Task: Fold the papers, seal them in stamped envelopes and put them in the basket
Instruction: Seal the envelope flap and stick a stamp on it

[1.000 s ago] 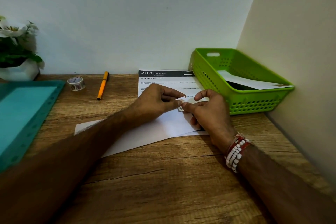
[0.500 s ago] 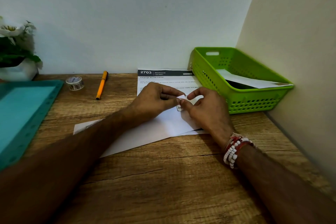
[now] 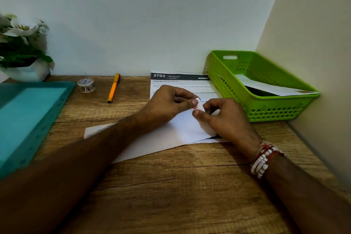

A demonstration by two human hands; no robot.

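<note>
My left hand (image 3: 171,102) and right hand (image 3: 228,118) both pinch the small stamp (image 3: 197,105) just over the envelope (image 3: 186,129), to peel it, I judge. The basket (image 3: 266,114) sits at the back right corner of the table (image 3: 171,186).

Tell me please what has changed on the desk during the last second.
Very little. The left hand and the right hand keep pinching the small white piece above the envelope; their fingers shifted slightly, and the piece now stands up a bit more between them. Nothing was let go. Printed sheet, basket, pen and tape roll stayed put.
</note>
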